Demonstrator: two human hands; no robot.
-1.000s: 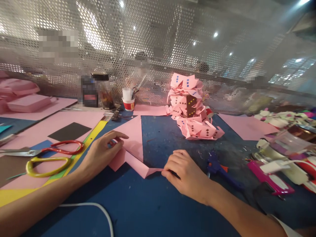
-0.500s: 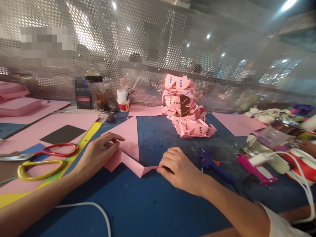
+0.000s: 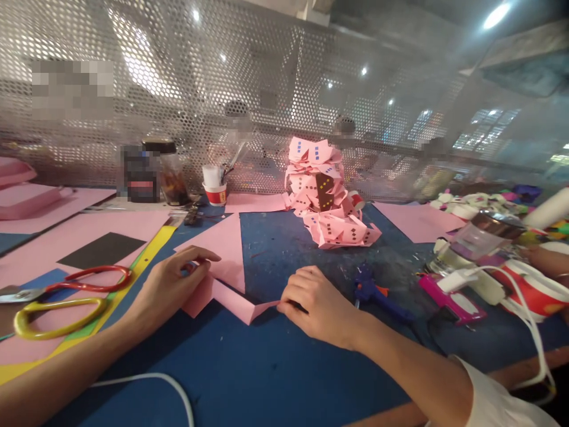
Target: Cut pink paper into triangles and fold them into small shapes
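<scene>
A folded pink paper strip (image 3: pixel 235 300) zigzags between my two hands just above the blue table. Its right end is pinched between the thumb and fingers of my right hand (image 3: pixel 317 305). Curled fingers and the thumb of my left hand (image 3: pixel 175 281) close on the strip's left part, which they partly hide. Under and behind the left hand lies a flat pink paper sheet (image 3: pixel 229 243). To the right of my right hand rests a blue glue gun (image 3: pixel 373 290) with an orange trigger.
Scissors (image 3: pixel 84 279) with red and yellow handles lie at left on coloured sheets. Behind stands a pile of pink folded paper pieces (image 3: pixel 315 178) with printed dots. A paper cup (image 3: pixel 216 193) and a jar (image 3: pixel 173 178) stand near the perforated screen. A white cable (image 3: pixel 164 379) curves in front.
The view has shifted slightly, so most things appear a little further left. Both hands keep the same hold on the pink paper strip.
</scene>
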